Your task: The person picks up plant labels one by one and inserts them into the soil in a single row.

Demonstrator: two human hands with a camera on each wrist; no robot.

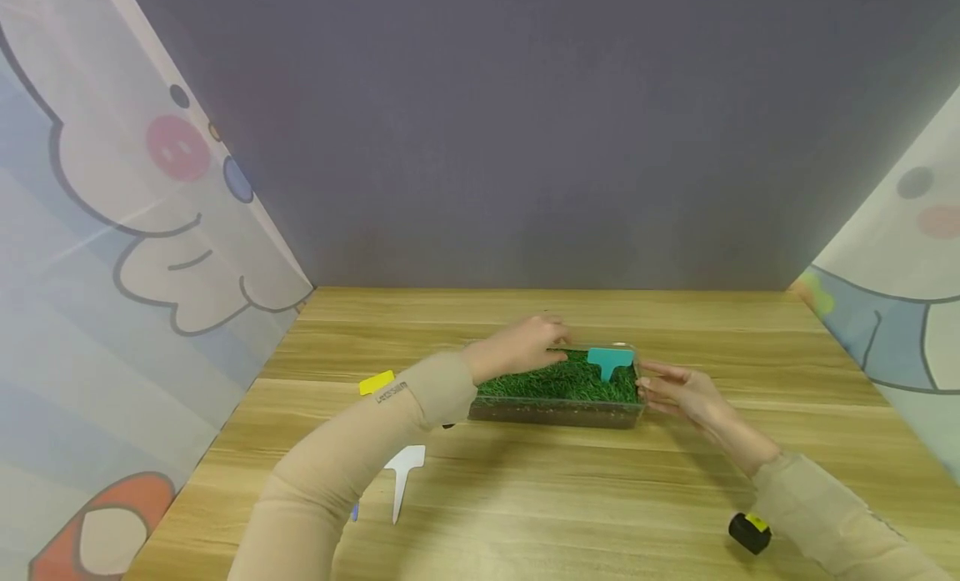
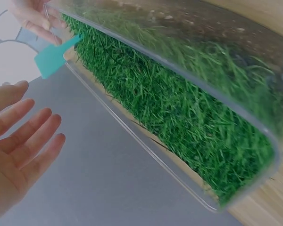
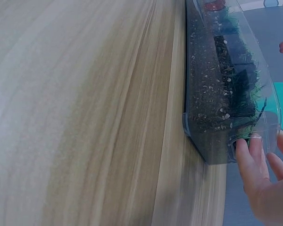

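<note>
A clear plastic box (image 1: 555, 413) holds dark soil topped with green grass (image 2: 165, 103). A teal T-shaped plant label (image 1: 611, 360) stands in the grass near the box's right end. My left hand (image 1: 525, 345) hovers over the back rim, its fingers spread and slightly bent, and holds nothing. In the left wrist view that hand is apart from the box. Against the right end wall rest the fingertips of my right hand (image 1: 690, 398). Its fingers (image 3: 247, 162) look fairly straight in the right wrist view, close to a small opening in the wall.
On the left of the wooden table (image 1: 525, 498) lie a white T-shaped label (image 1: 403, 464) and a yellow label (image 1: 377, 383), partly near my left sleeve. A small black object with a yellow patch (image 1: 748, 533) sits by my right forearm. A grey wall (image 1: 540, 147) closes the back.
</note>
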